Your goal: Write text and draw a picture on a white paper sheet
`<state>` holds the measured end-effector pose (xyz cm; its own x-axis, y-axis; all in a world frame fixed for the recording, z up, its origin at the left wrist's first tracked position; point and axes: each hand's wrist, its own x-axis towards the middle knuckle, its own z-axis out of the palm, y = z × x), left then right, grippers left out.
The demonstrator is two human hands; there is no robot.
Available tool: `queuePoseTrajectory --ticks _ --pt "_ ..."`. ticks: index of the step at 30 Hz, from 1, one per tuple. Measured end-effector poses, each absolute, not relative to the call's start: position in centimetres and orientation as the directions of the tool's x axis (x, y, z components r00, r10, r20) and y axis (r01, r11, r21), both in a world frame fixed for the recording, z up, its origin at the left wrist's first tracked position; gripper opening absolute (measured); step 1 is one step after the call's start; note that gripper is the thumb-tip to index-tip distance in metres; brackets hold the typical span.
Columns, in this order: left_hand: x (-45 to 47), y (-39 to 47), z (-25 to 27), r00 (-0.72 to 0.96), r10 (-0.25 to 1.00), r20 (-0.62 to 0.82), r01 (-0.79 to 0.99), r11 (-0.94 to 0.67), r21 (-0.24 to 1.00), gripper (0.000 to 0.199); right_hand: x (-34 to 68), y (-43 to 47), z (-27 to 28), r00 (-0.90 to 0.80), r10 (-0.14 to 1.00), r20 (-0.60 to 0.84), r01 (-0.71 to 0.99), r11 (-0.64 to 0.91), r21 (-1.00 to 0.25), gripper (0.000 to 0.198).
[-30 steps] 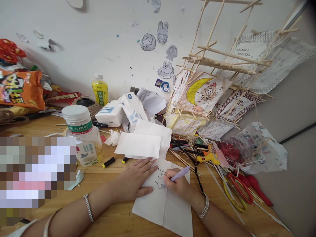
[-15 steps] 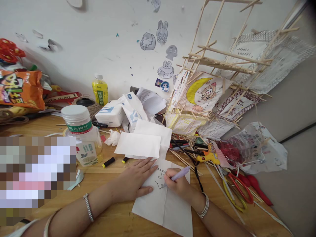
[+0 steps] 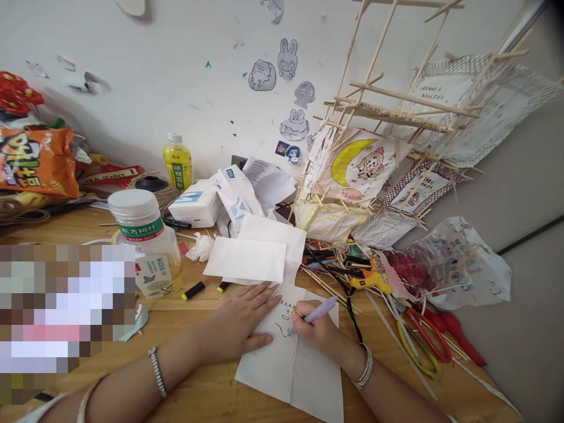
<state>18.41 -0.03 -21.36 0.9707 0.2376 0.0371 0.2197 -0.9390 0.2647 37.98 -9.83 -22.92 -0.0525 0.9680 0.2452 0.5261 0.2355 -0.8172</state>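
A creased white sheet of paper (image 3: 308, 370) lies on the wooden table, with small dark writing and a few drawn curves near its top. My left hand (image 3: 242, 320) rests flat on the sheet's left edge, fingers spread. In my right hand (image 3: 315, 329) is a light purple pen (image 3: 324, 308), its tip down on the paper beside the curves. The tip itself is mostly hidden by my fingers. Just beyond my left fingertips are more blank white papers (image 3: 247, 258). Two black marker caps with yellow ends, one of them a black cap (image 3: 194, 291), lie beside them.
A wide clear bottle (image 3: 154, 252) stands left, with a yellow drink bottle (image 3: 177, 161) behind it. Tissue packs (image 3: 196, 202) sit at the back. On the right are a wooden stick frame (image 3: 396, 117) with drawn panels, a yellow glue gun (image 3: 372, 281) and red-and-yellow scissors (image 3: 427, 341).
The view has shifted very slightly. My right hand and the pen show only a tiny movement on the paper; my left hand stays put.
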Motion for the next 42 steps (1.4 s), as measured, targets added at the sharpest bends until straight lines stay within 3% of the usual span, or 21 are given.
queuePoseTrajectory --ticks 6,11,15,19,24,29,32,36,42 --pt "18.4 -0.3 -21.0 0.969 0.244 0.045 0.222 -0.934 0.28 0.065 38.2 -9.7 -22.0 0.268 0.954 0.138 0.249 0.07 -0.966 0.028" --pt "19.0 -0.6 -21.0 0.943 0.331 0.028 0.305 -0.897 0.321 0.067 40.0 -8.9 -21.1 0.488 0.822 0.294 0.148 0.255 -0.956 0.03" --pt "19.1 -0.7 -21.4 0.925 0.348 0.154 0.275 -0.891 0.362 0.069 41.0 -8.7 -20.6 0.539 0.757 0.368 0.236 0.284 -0.929 0.017" --pt "18.7 -1.1 -20.6 0.913 0.245 0.325 0.123 -0.927 0.355 0.069 41.1 -9.3 -20.5 0.486 0.753 0.445 0.45 0.221 -0.865 0.016" --pt "18.3 -2.1 -19.4 0.893 0.09 0.441 -0.075 -0.937 0.342 0.076 41.5 -9.7 -20.5 0.291 0.719 0.631 0.686 0.303 -0.662 0.02" --pt "18.4 -2.3 -19.4 0.895 0.257 0.365 -0.024 -0.789 0.614 0.062 42.4 -9.1 -20.6 -0.01 0.706 0.709 0.882 0.34 -0.327 0.011" --pt "18.8 -2.3 -19.7 0.871 0.397 0.29 0.075 -0.69 0.72 0.051 42.3 -9.1 -21.0 -0.134 0.685 0.716 0.888 0.404 -0.221 0.017" --pt "19.4 -2.2 -20.7 0.87 0.443 0.217 0.159 -0.669 0.726 0.051 41.6 -9.7 -21.5 -0.179 0.692 0.699 0.863 0.451 -0.226 0.023" --pt "19.6 -1.3 -21.9 0.733 0.594 0.332 0.201 -0.655 0.728 0.056 41.2 -10.8 -20.8 0.025 0.675 0.737 0.783 0.446 -0.435 0.03"
